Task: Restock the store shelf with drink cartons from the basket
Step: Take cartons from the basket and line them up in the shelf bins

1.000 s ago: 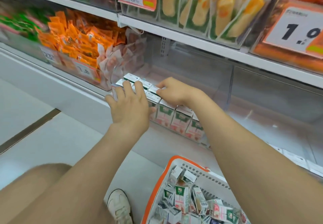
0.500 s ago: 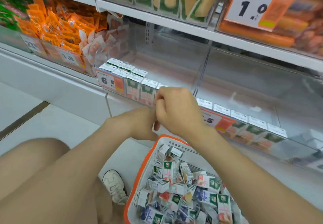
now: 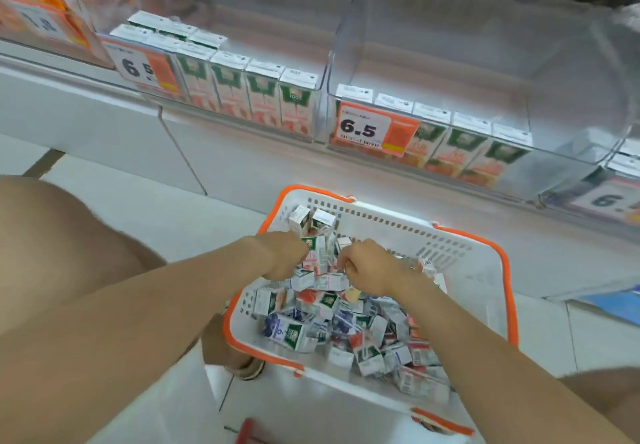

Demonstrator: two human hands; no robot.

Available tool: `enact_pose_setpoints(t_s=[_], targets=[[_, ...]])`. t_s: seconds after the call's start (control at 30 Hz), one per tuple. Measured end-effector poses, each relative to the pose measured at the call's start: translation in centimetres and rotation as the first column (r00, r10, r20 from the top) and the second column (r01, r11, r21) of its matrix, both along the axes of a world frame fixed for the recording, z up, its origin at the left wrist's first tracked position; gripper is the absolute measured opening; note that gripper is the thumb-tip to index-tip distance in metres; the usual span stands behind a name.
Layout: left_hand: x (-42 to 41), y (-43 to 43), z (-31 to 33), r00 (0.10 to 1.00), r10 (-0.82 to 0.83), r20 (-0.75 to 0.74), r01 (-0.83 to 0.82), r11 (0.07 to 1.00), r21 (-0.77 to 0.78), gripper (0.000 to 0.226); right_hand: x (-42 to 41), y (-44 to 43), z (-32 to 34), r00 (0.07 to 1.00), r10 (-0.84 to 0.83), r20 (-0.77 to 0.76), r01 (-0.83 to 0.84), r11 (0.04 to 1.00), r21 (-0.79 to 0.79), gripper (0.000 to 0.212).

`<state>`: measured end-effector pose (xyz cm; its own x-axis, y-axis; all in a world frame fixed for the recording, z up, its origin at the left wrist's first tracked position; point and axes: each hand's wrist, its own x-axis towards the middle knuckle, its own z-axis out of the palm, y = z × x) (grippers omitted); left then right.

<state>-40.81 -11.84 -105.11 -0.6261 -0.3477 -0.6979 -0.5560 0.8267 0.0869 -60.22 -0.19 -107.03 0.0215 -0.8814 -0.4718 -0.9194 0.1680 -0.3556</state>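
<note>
Fingers (image 3: 300,252) of the left hand (image 3: 282,258) are bent downward into the heap. Their tips are hidden behind the knuckles, so I cannot tell whether they pinch anything. They lie right against a small pink-and-white drink carton (image 3: 317,253) that stands nearly upright. Across from them the right hand (image 3: 369,272) shows curled fingers (image 3: 346,264), close together over the pile (whether a carton sits under them is hidden too). The upright carton stands between the two hands, its long axis roughly vertical and closer to the left hand, so I judge the left has the easier take. Around both hands lie loose cartons (image 3: 287,331) at every angle, filling the white plastic basket with orange rim (image 3: 485,270) on the floor. Beyond and above the basket runs the clear-fronted store shelf (image 3: 433,73). The left bin's front row of cartons (image 3: 263,94) stands ahead-left of the hands. The right bin's single row (image 3: 460,151) stands ahead-right, beside a white-and-orange price tag (image 3: 363,128). I judge either bin could take more behind its front row.
</note>
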Motion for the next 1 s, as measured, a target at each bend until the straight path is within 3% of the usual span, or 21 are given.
enact_pose_setpoints(t_s=[0.2,0.3,0.47,0.63,0.73,0.8,0.9,1.0], targets=[[-0.3,2.1,-4.3,0.966,-0.257,0.031,0.257,0.966,-0.027,0.079,-0.8,2.1,-5.1,0.976,0.06,-0.21,-0.045,0.996,0.077,0.023],[-0.7,2.9,-5.0,0.928,-0.369,0.057,0.373,0.923,-0.092,0.073,-1.3,3.8,-6.6,0.927,0.156,-0.341,-0.111,0.983,0.149,0.027],[-1.5,3.6,-4.8,0.912,-0.41,0.014,0.405,0.895,-0.185,0.057,-2.3,5.9,-8.9,0.813,0.289,-0.506,-0.278,0.955,0.099,0.059],[-1.7,4.1,-4.9,0.956,-0.287,-0.051,0.275,0.945,-0.176,0.066,-2.1,6.9,-10.1,0.77,0.337,-0.541,-0.358,0.931,0.07,0.042],[-1.8,3.9,-4.6,0.988,-0.124,-0.095,0.109,0.983,-0.149,0.066,-2.3,7.4,-10.0,0.79,0.3,-0.535,-0.311,0.948,0.073,0.045],[-1.7,3.1,-4.3,0.992,-0.007,-0.124,-0.008,0.993,-0.12,0.057,-2.5,7.4,-9.5,0.793,0.262,-0.55,-0.25,0.963,0.098,0.049],[-1.7,1.9,-3.3,0.981,0.12,-0.153,-0.133,0.989,-0.072,0.021,-3.2,7.3,-9.1,0.794,0.237,-0.56,-0.206,0.971,0.119,0.055],[-2.0,1.1,-2.3,0.951,0.234,-0.203,-0.236,0.972,0.014,0.018,-3.8,7.2,-7.6,0.882,0.132,-0.452,-0.113,0.991,0.069,0.064]])
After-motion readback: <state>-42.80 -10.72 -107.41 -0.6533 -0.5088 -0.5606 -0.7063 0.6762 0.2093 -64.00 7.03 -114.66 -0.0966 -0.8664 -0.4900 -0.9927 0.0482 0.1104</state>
